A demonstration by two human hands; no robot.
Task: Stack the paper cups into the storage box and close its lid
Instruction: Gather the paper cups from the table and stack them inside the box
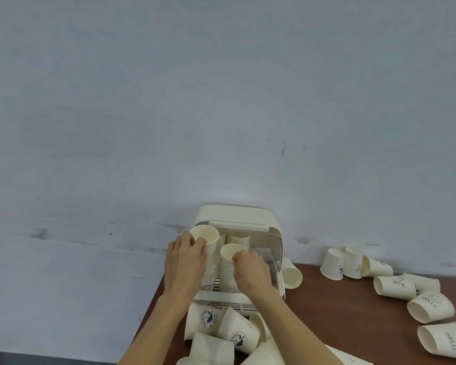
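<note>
Paper cups: left hand (186, 262) grips taller stack (208, 252); right hand (250, 270) pinches shorter stack (228, 262) (inside storage box (248, 217)).

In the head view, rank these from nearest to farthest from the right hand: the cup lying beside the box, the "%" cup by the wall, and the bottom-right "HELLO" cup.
From the right hand:
1. Cup lying beside the box, just right of it.
2. "%" cup, upside down by the wall.
3. "HELLO" cup, on its side at the table's right edge.

We see the storage box (271, 248) mouth blocked by two cup stacks (221, 270); free room only at its right side. Loose cups (229, 333) crowd the near table (340, 312); more cups (395, 283) line the right.
</note>
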